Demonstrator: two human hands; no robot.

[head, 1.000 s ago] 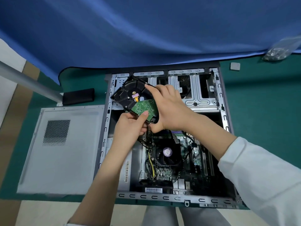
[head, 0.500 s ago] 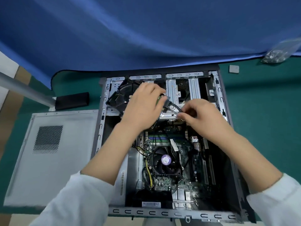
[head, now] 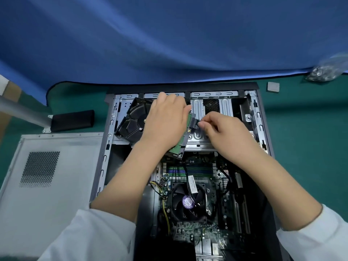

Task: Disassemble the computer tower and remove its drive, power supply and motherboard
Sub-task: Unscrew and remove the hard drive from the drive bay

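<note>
Head view: left hand (head: 165, 119) clamped over black metal hard drive (head: 131, 119), lifted askew above open grey steel computer tower (head: 259, 117); right hand (head: 222, 130) pinching black cable connector (head: 194, 124) at drive's edge. Crooked tug likely to snap plug. Underneath, green mat (head: 308, 140); beyond hands, blue cloth backdrop (head: 169, 38).

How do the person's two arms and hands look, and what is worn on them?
Both hands are bare: the left hand and the right hand show no gloves, and no ring or watch can be seen. Both forearms are uncovered. Each arm wears a loose white sleeve, pushed up towards the elbow: the left sleeve and the right sleeve. The fabric is plain, without visible markings.
</note>
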